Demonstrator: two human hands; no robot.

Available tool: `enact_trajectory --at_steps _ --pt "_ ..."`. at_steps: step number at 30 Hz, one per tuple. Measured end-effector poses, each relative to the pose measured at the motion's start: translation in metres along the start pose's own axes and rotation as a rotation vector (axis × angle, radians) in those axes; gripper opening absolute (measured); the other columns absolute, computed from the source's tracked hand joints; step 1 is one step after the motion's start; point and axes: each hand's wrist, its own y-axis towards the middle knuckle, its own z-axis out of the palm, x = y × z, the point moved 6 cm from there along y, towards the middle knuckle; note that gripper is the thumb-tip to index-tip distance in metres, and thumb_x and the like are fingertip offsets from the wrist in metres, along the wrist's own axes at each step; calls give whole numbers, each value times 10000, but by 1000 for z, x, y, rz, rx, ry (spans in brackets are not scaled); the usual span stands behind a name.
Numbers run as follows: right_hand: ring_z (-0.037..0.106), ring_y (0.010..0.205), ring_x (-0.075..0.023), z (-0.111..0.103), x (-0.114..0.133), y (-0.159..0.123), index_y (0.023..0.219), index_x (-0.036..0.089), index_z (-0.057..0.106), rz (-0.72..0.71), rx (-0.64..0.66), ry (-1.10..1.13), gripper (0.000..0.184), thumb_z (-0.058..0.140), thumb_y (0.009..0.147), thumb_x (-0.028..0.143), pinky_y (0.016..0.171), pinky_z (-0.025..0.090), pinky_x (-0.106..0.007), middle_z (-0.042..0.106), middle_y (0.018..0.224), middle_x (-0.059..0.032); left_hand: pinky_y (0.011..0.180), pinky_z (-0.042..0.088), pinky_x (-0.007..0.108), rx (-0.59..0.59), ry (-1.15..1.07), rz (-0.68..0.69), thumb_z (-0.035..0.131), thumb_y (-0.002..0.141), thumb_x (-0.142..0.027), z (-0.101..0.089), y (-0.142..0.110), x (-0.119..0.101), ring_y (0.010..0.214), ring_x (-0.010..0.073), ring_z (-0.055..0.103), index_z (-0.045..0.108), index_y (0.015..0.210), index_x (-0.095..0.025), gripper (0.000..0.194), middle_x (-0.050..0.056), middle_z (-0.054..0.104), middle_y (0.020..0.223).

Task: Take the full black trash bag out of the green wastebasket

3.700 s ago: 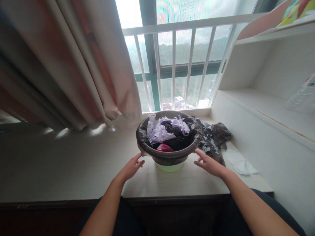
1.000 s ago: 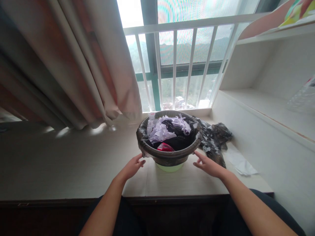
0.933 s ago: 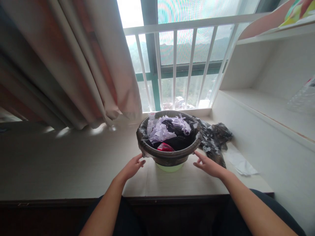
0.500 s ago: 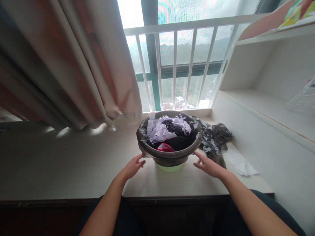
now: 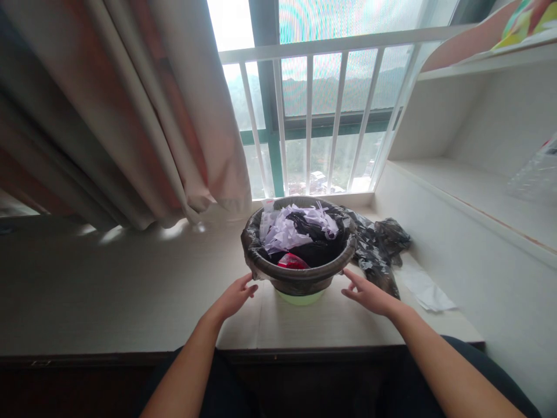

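Bin (image 5: 300, 299) stands upright on the pale counter (image 5: 152, 290), below the window rails and midway between the two hands. Left hand (image 5: 232, 299) is at its near left, right hand (image 5: 369, 295) at its near right. Each index finger reaches up to the rim's underside, where the liner (image 5: 300, 284) folds over; thumbs hang free, neither hand clenched. From here I cannot tell whether the fingertips pinch the film or only touch it.

Risks, my judgement: a hard pull on one side could tear the thin film or slip it off the rim. Uneven lifting could tip the bin, since the mouth flares wider than the base; the heaped paper strips (image 5: 282, 232) would then spill.

Materials: liner black, glossy, slightly see-through, wrinkled around a round rim. Base pale green, apparently plastic. Strips white, flat, crumpled, mixed with black film; a shiny red wrapper (image 5: 292, 261) lies at the near side. Right of the bin, a loose black bag (image 5: 374, 249), limp and creased; nearer and farther right, a flat white sheet (image 5: 426, 288).
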Motion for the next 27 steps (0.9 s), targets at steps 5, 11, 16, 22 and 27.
enact_trajectory --at_steps 5,11,16,22,27 --pt "658 906 -255 0 -1 0 1655 230 277 -6 0 3 819 553 946 532 923 502 -413 690 990 -52 782 528 360 -1 -1 -3 535 923 -519 0 0 0 891 256 686 569 1438 -163 626 130 730 1137" --pt "663 931 -261 1 -3 1 1653 212 287 10 0 -2 815 546 946 525 939 505 -419 698 1010 -59 771 527 355 -1 -4 16 537 922 -514 1 1 1 867 250 688 581 1434 -184 611 113 734 1108" --pt "669 931 -262 1 -3 1 1651 223 296 4 -5 6 808 553 944 515 935 514 -421 709 1004 -56 757 524 350 4 -4 11 537 919 -524 1 1 3 874 255 692 578 1439 -181 625 118 728 1115" --pt "672 941 -259 2 -2 0 1656 203 272 23 14 -17 824 532 945 528 938 510 -405 700 1024 -63 754 522 338 8 -3 18 533 920 -516 1 2 4 864 241 687 583 1435 -192 610 112 722 1139" --pt "673 956 -265 1 -1 -1 1655 199 274 21 14 -16 827 533 944 534 943 511 -409 701 1031 -65 752 521 336 11 -5 9 535 922 -504 1 1 4 867 239 682 584 1433 -191 602 107 721 1120"
